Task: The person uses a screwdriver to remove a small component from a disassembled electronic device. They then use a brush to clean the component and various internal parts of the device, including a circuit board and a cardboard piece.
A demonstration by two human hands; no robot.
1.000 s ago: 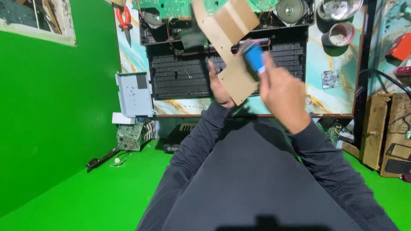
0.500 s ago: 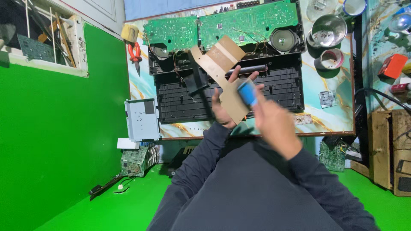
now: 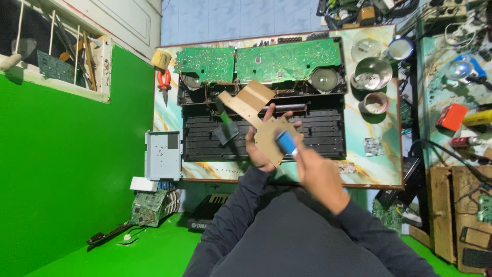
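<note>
Here we are looking down over the person's dark sleeves at a marble-patterned surface point(image 3: 382, 169) set against a bright green wall point(image 3: 66, 179). The left hand point(image 3: 260, 151) is closed round the lower end of a brown cardboard-coloured board point(image 3: 256, 115), holding it up in the air above the opened black keyboard chassis point(image 3: 205, 138); a dark flap with a green strip point(image 3: 225, 128) hangs off the board's left side. The right hand point(image 3: 318, 174) is gripping a small blue tool point(image 3: 286, 142), its tip pressed right against the board's lower part – the hand is blurred, so the exact grip is hard to read.

Across the far half of the surface lie two green circuit boards point(image 3: 256, 61) side by side, a round speaker point(image 3: 324, 79) just right of them. Further right sit a shiny metal bowl point(image 3: 373, 74), a blue-rimmed cup point(image 3: 400, 48) and a roll of tape point(image 3: 374, 102). Red-handled pliers point(image 3: 164, 82) rest at the left edge, a grey metal box point(image 3: 163, 154) jutting out below them.

On the green floor point(image 3: 154, 251), more boards and scrap; wooden crates point(image 3: 456, 205) stand to the right, and a barred window point(image 3: 56, 51) is at the upper left
</note>
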